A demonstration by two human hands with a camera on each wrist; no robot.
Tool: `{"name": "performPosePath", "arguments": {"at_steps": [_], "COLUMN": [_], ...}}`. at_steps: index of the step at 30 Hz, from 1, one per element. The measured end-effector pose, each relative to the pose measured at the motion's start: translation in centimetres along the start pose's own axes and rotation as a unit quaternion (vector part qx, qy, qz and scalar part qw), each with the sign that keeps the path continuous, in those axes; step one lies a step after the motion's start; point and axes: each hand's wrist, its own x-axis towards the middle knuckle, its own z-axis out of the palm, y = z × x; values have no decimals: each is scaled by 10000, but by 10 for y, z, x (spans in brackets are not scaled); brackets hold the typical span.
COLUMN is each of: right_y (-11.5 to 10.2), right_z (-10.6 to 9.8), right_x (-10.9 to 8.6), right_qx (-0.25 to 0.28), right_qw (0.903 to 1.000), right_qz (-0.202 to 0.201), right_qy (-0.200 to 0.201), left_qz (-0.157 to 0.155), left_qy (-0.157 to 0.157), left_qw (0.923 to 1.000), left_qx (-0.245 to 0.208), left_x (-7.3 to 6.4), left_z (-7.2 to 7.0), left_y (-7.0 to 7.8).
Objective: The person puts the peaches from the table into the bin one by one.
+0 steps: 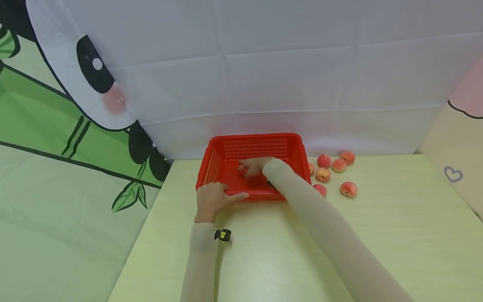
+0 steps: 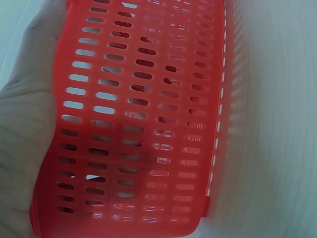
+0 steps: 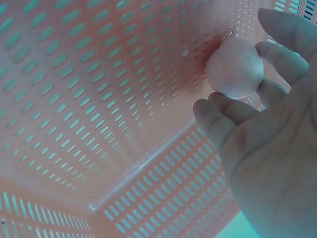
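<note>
The left hand (image 1: 214,200) grips the near-left corner of the basket (image 1: 256,136), where one peach (image 3: 234,67) sits at the right hand's (image 1: 255,165) fingertips, pinched or loose I cannot tell, with seven visible peaches (image 1: 323,175) left outside toward the table's (image 1: 385,218) far edge.

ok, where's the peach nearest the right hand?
The peach is inside the basket, at the fingers of the right hand. It's upper right in the right wrist view, partly hidden under that hand in the head view.
</note>
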Motion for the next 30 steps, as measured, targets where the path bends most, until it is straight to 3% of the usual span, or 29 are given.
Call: {"name": "performPosePath", "arguments": {"at_steps": [20, 30], "right_y": [10, -2], "right_z": [0, -22], "right_x": [-1, -56], "right_qx": [423, 536], "right_qw": [9987, 9890], "right_qz": [-140, -910], "right_qy": [229, 1040], "left_qz": [-33, -3], "left_qy": [-60, 45], "left_qw": [10000, 10000], "left_qx": [-38, -84], "left_x": [1, 0], "left_z": [1, -1], "left_y": [1, 2]}}
